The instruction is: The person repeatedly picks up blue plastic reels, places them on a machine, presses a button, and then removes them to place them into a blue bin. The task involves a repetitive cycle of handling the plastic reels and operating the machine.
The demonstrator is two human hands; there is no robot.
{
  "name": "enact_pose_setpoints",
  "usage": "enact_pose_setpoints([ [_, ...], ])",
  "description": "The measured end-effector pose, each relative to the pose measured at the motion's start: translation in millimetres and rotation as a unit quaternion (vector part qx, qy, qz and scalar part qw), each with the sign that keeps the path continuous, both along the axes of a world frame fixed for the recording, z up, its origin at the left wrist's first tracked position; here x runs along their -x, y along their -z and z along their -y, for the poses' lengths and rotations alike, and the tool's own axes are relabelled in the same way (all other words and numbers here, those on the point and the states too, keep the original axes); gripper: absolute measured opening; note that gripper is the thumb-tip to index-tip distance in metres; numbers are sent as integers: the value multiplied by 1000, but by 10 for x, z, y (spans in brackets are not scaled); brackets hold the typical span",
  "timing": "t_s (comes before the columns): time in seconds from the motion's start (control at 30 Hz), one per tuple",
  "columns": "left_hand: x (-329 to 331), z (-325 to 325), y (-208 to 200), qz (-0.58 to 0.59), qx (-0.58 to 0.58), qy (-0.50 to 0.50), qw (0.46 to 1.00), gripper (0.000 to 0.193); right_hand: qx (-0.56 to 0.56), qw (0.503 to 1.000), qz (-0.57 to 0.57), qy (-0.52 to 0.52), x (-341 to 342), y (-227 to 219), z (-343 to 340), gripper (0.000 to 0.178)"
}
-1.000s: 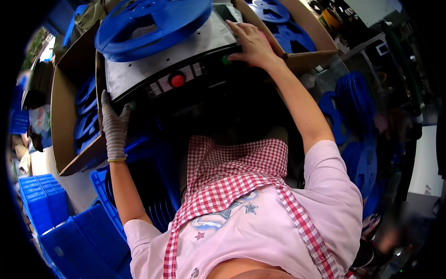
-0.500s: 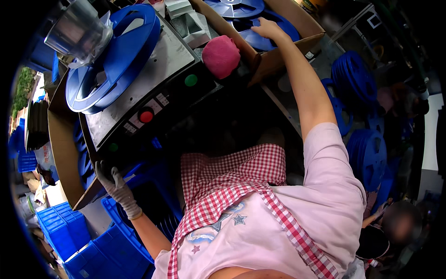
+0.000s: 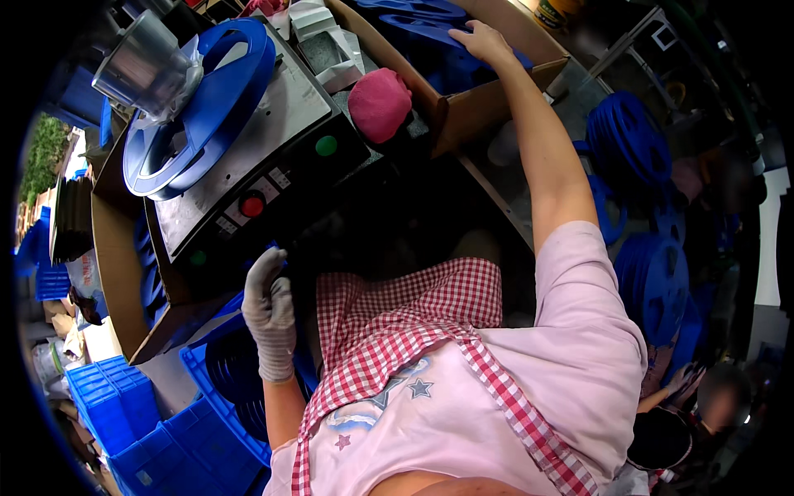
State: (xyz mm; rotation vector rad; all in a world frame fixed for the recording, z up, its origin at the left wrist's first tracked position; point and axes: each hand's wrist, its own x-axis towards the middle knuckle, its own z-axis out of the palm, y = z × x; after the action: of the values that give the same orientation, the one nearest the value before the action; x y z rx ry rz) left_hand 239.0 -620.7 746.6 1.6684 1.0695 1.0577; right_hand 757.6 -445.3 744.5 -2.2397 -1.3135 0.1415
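My bare right hand (image 3: pixel 486 43) reaches to the far right into a cardboard box (image 3: pixel 467 116). Its thumb and fingers close on the rim of a blue plastic reel disc (image 3: pixel 418 26), which now lies tilted in the box among other blue discs. My left hand (image 3: pixel 270 310), in a pale knitted glove, hovers in front of the machine, left of my checked apron. Its fingers are slightly bent and apart from each other, with nothing in them. On the machine's metal top (image 3: pixel 281 107) leans another blue reel disc (image 3: pixel 207 107), with a clear cylinder (image 3: pixel 149 70) on it.
A pink bundle (image 3: pixel 380 105) sits at the machine's right corner, beside green and red buttons (image 3: pixel 251 204). Blue crates (image 3: pixel 116 401) stand lower left, next to a second cardboard box (image 3: pixel 120 277). Stacked blue reels (image 3: pixel 628 145) line the right; another person's hand (image 3: pixel 682 380) shows there.
My left hand has moved right, away from the left cardboard box, to beside my apron. My right hand has shifted slightly up, and the disc in its fingers has tilted.
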Motion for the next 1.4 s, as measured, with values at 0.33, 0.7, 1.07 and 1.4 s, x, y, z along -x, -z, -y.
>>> enact_pose_setpoints([
  [0.33, -1187, -155, -252, 243, 152, 186, 940, 63, -193, 951, 95, -223, 2033, -390, 1984, 49],
  [0.7, -258, -132, 22, 116, -59, 60, 990, 14, -217, 936, -28, -275, 2132, -618, 2088, 61],
  [1.07, -602, 68, -118, -181, -446, 290, 827, 76, -181, 432, -832, -296, 2783, 531, 2183, 65],
  [1.4, 996, -2837, -293, -536, -457, -105, 702, 42, -362, 542, -735, -187, 2612, 600, 2815, 53],
])
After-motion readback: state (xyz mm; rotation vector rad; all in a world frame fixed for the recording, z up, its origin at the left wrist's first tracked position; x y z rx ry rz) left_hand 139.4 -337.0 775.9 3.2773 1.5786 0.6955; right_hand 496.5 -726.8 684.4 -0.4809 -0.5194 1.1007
